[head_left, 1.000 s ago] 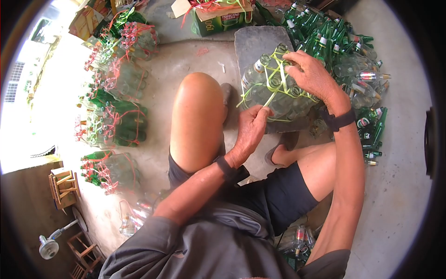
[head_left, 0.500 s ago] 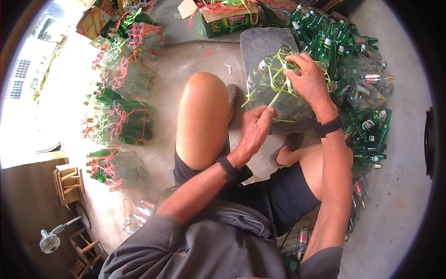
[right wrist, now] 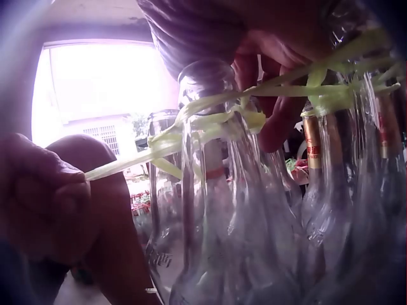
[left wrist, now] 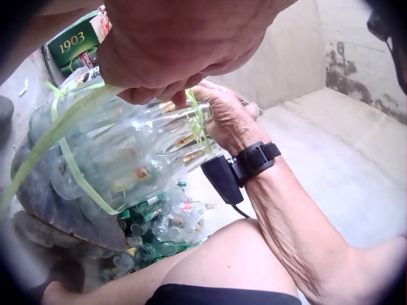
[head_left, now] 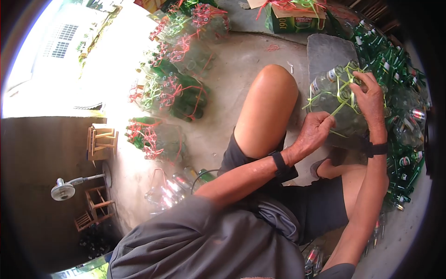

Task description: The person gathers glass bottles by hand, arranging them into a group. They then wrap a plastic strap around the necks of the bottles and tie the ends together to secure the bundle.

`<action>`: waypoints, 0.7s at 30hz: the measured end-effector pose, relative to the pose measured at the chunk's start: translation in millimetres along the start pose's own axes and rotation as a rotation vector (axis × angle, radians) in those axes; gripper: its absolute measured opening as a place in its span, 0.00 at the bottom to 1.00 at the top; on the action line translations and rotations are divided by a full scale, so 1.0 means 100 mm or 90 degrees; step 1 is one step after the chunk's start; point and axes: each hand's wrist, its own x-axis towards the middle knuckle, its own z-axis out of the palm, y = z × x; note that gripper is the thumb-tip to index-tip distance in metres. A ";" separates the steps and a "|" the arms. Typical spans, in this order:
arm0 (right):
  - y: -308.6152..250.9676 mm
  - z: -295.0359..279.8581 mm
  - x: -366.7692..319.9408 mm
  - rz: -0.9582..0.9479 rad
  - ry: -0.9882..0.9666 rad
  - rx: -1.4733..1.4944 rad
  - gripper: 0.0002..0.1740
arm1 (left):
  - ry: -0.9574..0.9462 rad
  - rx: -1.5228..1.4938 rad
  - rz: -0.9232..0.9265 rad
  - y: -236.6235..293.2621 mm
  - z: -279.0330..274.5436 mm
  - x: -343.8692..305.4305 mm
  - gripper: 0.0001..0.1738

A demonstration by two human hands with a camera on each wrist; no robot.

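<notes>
A cluster of clear glass bottles (left wrist: pixel 133 146) stands on a dark stone slab (head_left: pixel 325 49), with a light green plastic strap (right wrist: pixel 121 166) wound about its necks and another band round its bodies. My left hand (head_left: pixel 313 132) grips a strap end, which runs taut from the fist to the necks in the right wrist view. Over the bottle tops, my right hand (head_left: pixel 370 100) has thumb and fingers curled at the strap loops, the fingertips down among the necks. Bottle necks partly hide those fingers in the right wrist view.
Heaped green and clear bottles (head_left: pixel 402 160) lie right of the slab. Bundles tied with red and green strap (head_left: pixel 176 95) line the floor at left. Behind the slab is a green carton (head_left: pixel 297 24) topped with red strap. Wooden stools (head_left: pixel 101 139) and a fan (head_left: pixel 62 190) are far left.
The head view has swung left, so the bottles and both hands appear farther right. The left hand keeps its grip on the strap end, and the right hand stays at the necks.
</notes>
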 end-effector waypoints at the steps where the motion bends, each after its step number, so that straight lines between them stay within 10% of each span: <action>1: 0.01 -0.01 0.00 0.007 -0.009 -0.003 0.18 | -0.002 -0.003 -0.007 -0.02 0.01 0.00 0.17; 21: 0.34 -0.11 0.05 -0.040 -0.112 -0.088 0.23 | 0.045 -0.084 0.034 -0.15 0.13 0.05 0.19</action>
